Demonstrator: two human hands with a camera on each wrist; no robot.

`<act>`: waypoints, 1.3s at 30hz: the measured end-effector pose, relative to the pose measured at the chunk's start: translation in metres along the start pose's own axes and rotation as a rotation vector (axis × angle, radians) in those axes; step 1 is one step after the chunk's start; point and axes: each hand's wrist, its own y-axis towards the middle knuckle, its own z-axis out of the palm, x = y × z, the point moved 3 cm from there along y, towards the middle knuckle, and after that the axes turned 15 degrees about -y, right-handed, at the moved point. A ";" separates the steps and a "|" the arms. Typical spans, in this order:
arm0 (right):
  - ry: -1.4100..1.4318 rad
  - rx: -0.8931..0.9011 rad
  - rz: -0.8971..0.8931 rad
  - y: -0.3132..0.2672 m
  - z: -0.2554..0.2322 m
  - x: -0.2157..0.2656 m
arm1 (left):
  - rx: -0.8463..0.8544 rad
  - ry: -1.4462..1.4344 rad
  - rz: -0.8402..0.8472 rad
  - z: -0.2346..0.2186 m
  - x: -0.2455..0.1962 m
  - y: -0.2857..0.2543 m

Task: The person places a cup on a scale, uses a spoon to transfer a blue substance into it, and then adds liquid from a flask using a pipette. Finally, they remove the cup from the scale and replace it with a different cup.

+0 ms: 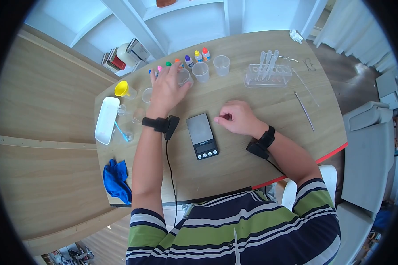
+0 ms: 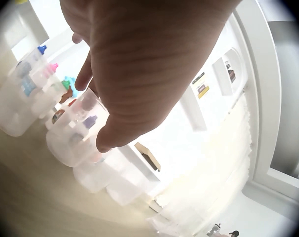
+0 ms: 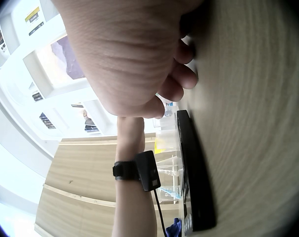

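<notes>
The left hand point(image 1: 166, 90) is over a clear plastic cup point(image 1: 184, 78) in the row at the back of the table. In the left wrist view, the thumb of the left hand point(image 2: 134, 74) lies against the side of that cup point(image 2: 73, 143), with fingers on its far side; some fingertips are hidden. The right hand point(image 1: 239, 117) rests on the table, holding nothing, its fingers loosely curled. A black scale with a silver plate point(image 1: 200, 129) lies between the arms, just left of the right hand point(image 3: 134, 59).
Coloured-cap bottles point(image 1: 189, 61) stand behind more cups point(image 1: 200, 73). Back right is a rack point(image 1: 267, 77) with tubes; thin rods point(image 1: 304, 110) lie beyond. At left are a yellow funnel point(image 1: 122, 88), a white tray point(image 1: 106, 120) and a blue cloth point(image 1: 117, 179). Cables trail from both wrists.
</notes>
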 end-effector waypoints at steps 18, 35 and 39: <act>-0.018 -0.029 -0.041 0.000 -0.002 0.001 | 0.188 -0.296 -0.010 -0.033 -0.077 -0.107; -0.026 -0.052 -0.120 -0.004 -0.004 0.008 | 0.226 -0.419 -0.095 -0.027 -0.046 -0.137; -0.009 0.091 -0.231 -0.014 0.000 0.027 | 0.156 -0.587 -0.194 -0.019 -0.018 -0.154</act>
